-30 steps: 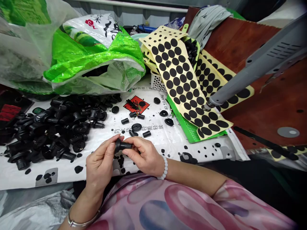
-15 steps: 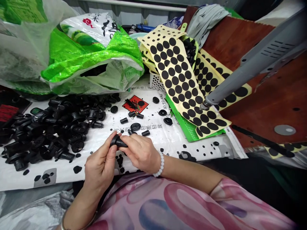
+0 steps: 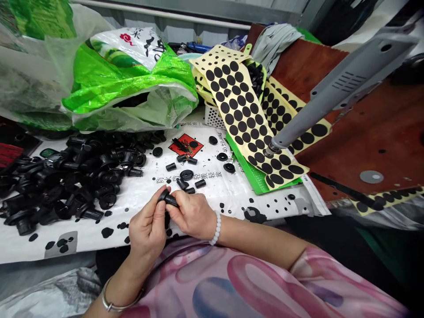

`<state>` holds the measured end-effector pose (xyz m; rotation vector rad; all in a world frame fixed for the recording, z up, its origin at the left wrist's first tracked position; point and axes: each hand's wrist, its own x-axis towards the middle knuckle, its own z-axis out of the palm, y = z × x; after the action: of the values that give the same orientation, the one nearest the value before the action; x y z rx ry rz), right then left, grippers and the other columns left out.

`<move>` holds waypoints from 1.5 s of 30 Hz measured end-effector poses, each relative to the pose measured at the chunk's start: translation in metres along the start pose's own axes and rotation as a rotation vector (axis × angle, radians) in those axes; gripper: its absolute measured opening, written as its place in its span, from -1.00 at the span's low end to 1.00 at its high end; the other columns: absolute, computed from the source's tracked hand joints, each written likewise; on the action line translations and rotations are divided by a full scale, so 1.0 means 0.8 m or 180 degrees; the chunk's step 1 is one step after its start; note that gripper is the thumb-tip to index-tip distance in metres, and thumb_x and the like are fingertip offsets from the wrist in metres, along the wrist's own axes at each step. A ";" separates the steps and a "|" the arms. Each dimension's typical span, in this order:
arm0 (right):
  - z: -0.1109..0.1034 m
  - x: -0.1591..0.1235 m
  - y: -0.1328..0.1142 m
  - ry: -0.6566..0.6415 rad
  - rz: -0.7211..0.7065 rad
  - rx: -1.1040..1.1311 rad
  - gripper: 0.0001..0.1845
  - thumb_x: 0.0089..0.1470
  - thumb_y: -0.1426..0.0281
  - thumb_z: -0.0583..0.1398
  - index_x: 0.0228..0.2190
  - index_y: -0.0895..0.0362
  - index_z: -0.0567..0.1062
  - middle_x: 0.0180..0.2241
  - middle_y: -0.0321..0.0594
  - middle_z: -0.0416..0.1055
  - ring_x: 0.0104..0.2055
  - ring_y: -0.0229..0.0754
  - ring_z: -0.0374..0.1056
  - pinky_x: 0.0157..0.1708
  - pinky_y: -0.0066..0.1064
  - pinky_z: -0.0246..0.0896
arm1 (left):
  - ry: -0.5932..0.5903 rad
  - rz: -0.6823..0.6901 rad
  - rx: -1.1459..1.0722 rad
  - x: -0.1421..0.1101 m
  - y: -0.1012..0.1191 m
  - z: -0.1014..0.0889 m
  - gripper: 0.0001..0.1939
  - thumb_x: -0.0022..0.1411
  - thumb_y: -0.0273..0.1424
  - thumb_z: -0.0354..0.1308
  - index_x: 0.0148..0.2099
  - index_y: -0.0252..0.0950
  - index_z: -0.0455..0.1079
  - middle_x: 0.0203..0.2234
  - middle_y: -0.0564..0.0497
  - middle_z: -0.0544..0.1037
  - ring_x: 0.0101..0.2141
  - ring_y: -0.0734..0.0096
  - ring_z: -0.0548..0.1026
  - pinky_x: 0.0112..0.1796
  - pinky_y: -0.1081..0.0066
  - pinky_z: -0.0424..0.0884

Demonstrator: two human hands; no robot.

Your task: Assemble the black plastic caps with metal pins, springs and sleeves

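Note:
Between my two hands is a black plastic part (image 3: 169, 199) with a wide round flange and a narrower stem. My left hand (image 3: 149, 221) pinches its flange between thumb and fingers. The fingers of my right hand (image 3: 194, 214) are closed round the stem end, hiding some of it. Just beyond my hands, several short black cylinders (image 3: 200, 183) lie loose on the white printed sheet (image 3: 212, 194), beside a black disc-shaped piece (image 3: 186, 175). A big heap of similar black parts (image 3: 82, 172) covers the sheet on the left.
A green and white plastic bag (image 3: 132, 92) stands behind the heap. Sticker sheets with black dots (image 3: 241, 110) lean over a green tray (image 3: 251, 176) and a white basket (image 3: 213, 115) at right. A grey powered screwdriver (image 3: 304, 106) slants over them.
My hands, with the black part between them, have shifted slightly to the right. The part now tilts more, its stem pointing down to the right. The camera view has turned a little.

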<state>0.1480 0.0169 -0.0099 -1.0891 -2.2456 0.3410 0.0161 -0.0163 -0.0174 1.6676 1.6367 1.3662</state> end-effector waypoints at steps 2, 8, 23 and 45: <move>-0.005 0.001 -0.006 -0.0100 0.0099 0.0266 -0.69 0.20 0.26 -0.05 -0.34 0.23 0.35 -0.59 -0.24 0.32 -0.59 -0.23 0.26 -0.59 -0.45 0.04 | -0.0008 -0.0016 -0.0008 -0.003 0.000 -0.003 -0.64 0.27 -0.31 -0.01 0.05 -0.31 0.36 -0.08 -0.04 0.53 -0.10 0.30 0.51 -0.06 0.36 0.44; -0.013 0.012 -0.019 -0.0450 0.0895 0.1688 -0.83 0.13 0.35 0.06 -0.44 0.17 0.33 -0.65 -0.41 0.19 -0.64 -0.37 0.11 -0.62 -0.55 0.00 | 0.0072 0.0191 0.0069 -0.003 -0.006 -0.010 -0.65 0.28 -0.35 -0.02 0.07 -0.30 0.35 -0.08 -0.03 0.53 -0.11 0.32 0.51 -0.05 0.37 0.44; -0.012 0.018 -0.019 -0.0611 0.0774 0.0813 -0.75 0.22 0.34 -0.02 -0.22 0.26 0.32 -0.43 -0.14 0.41 -0.42 -0.18 0.33 -0.38 -0.39 0.17 | 0.0142 0.0660 0.0320 0.005 -0.011 -0.007 -0.61 0.27 -0.44 -0.01 0.14 -0.28 0.28 -0.04 -0.04 0.50 -0.10 0.37 0.50 -0.05 0.43 0.42; -0.082 -0.132 0.064 0.0903 -0.0111 -0.0592 -0.65 0.13 0.47 0.08 -0.02 0.16 0.35 -0.28 -0.07 0.47 -0.23 -0.08 0.42 -0.24 -0.26 0.33 | 0.0298 0.1599 0.2414 0.079 -0.062 -0.033 -0.63 0.17 -0.42 0.07 0.05 -0.26 0.37 0.28 -0.14 -0.01 0.22 -0.07 0.04 0.15 -0.09 0.03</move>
<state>0.2711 -0.0354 -0.0268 -1.1138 -2.0682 -0.0380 -0.0425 0.0436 -0.0268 2.6203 2.0338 1.0824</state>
